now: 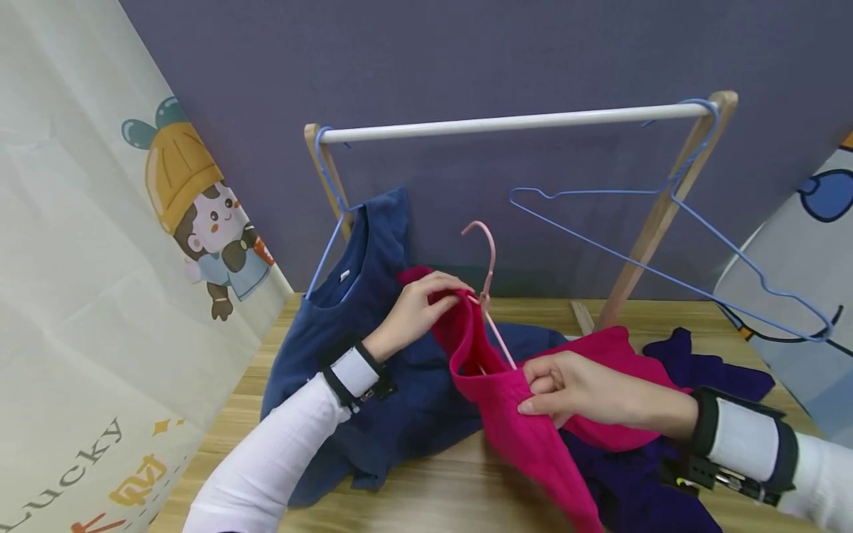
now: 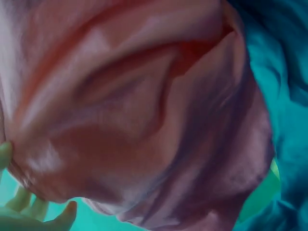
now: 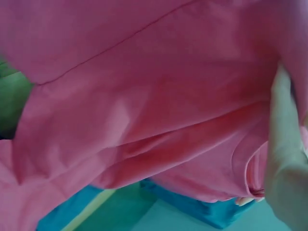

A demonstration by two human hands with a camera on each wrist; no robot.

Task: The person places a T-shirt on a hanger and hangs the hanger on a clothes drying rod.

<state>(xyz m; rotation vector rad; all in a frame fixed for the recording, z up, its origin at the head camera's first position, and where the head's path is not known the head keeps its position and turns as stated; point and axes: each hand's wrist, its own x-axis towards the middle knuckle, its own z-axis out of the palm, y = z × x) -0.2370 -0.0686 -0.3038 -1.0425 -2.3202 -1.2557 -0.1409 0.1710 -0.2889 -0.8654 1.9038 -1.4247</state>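
Note:
A bright pink shirt (image 1: 513, 422) hangs between both hands, its collar opening facing up. My left hand (image 1: 426, 307) pinches the far shoulder by the neckline. At the near side of the collar, my right hand (image 1: 566, 389) grips the fabric between thumb and curled fingers. A pink hanger (image 1: 489, 274) pokes up through the neckline, hook on top, its lower part hidden inside the shirt. In the right wrist view the shirt (image 3: 144, 110) fills most of the picture, with the right hand (image 3: 286, 159) at its edge.
Behind stands a rack with a white rail (image 1: 520, 122). A navy shirt (image 1: 373, 296) on a blue hanger hangs at its left end; a bare blue hanger (image 1: 600, 192) hangs at the right. A dark purple garment (image 1: 640, 481) lies on the wooden table (image 1: 426, 488).

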